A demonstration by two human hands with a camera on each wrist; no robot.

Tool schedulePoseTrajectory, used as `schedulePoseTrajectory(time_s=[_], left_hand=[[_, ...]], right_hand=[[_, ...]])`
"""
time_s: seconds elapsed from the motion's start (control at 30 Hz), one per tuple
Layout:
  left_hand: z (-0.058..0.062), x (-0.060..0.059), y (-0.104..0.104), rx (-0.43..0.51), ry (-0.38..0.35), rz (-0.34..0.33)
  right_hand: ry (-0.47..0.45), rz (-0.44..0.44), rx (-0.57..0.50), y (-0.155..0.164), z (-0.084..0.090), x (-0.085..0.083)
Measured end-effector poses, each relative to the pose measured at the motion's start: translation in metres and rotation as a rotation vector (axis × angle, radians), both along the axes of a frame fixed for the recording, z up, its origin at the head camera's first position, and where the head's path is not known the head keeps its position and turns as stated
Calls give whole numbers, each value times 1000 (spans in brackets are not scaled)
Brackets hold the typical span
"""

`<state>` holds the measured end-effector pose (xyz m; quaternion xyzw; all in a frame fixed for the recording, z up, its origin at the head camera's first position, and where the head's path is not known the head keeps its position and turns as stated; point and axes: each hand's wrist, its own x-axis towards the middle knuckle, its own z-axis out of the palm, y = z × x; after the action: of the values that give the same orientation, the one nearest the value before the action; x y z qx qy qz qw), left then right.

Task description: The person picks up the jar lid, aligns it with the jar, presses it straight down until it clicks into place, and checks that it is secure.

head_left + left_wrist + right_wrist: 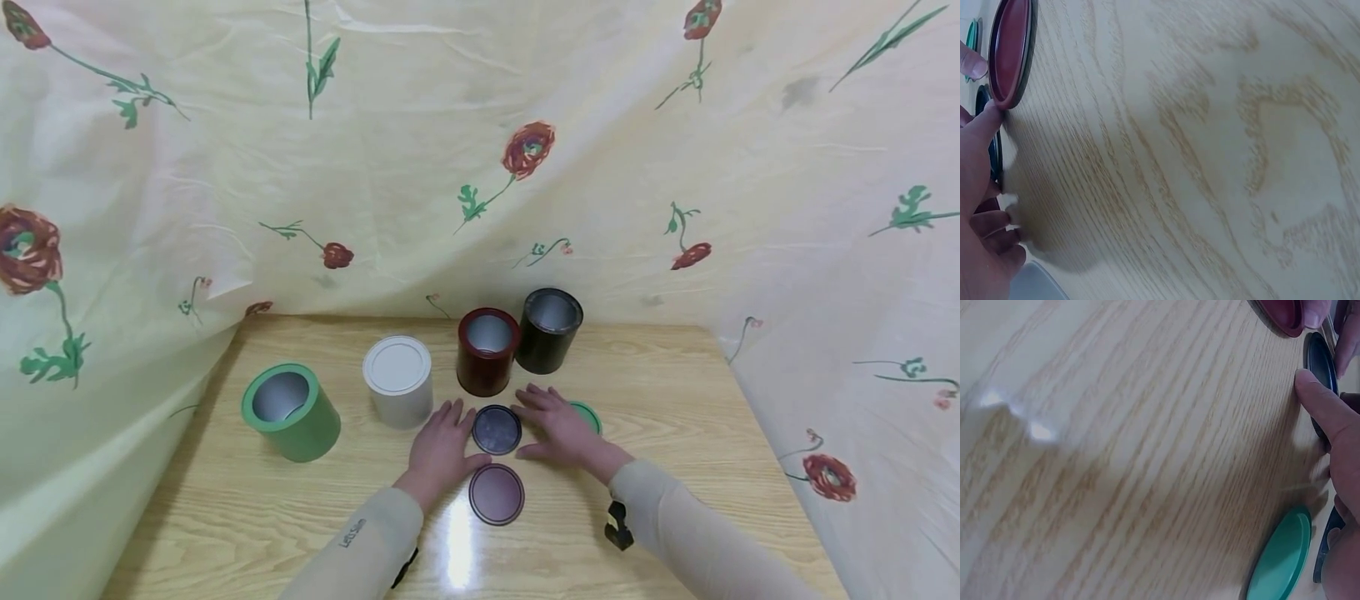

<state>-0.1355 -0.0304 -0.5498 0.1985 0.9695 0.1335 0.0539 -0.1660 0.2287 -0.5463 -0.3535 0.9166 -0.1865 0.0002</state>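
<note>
A round black lid [497,429] lies flat on the table between both hands. My left hand [441,450] is at its left side, fingers extended, with the thumb close to the gap between it and a dark red lid [497,494] nearer the body. In the left wrist view, the left thumb tip overlaps the edge of the red lid [1011,50]. At the black lid's right side is my right hand [558,429], fingers spread and fingertips near the rim. A green lid [590,417] shows partly behind the right hand; the right wrist view also shows this green lid [1282,559].
Behind the hands stand a white can [401,400] with its lid on, an open dark red can [483,367] and an open black can [542,343]. An open green can [303,429] is at the left. Floral cloth [390,167] hangs around the wooden table [660,383].
</note>
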Motion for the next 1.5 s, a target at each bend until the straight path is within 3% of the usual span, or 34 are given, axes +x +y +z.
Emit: schedulePoseTrajectory(time_s=[0.3,0.63,0.8,1.03,1.2,1.3,1.5], left_hand=[[-9,-3,2,51,16,-12],[-12,-5,-1,122,36,4],[-14,-5,-2,113,80,-15],[-15,-4,-2,110,160,-48],[-12,-4,-3,135,188,-61],[-8,-4,-3,152,195,-65],[3,-5,-1,170,224,-75]], right_hand=[[-70,-24,-91,-3,-4,2],[-116,-36,-116,-5,-6,2],[-90,-26,-157,-3,-11,3],[-30,22,-265,11,-41,-4],[4,18,-293,14,-44,-3],[12,15,-312,15,-41,-2],[21,-32,-272,9,-3,7]])
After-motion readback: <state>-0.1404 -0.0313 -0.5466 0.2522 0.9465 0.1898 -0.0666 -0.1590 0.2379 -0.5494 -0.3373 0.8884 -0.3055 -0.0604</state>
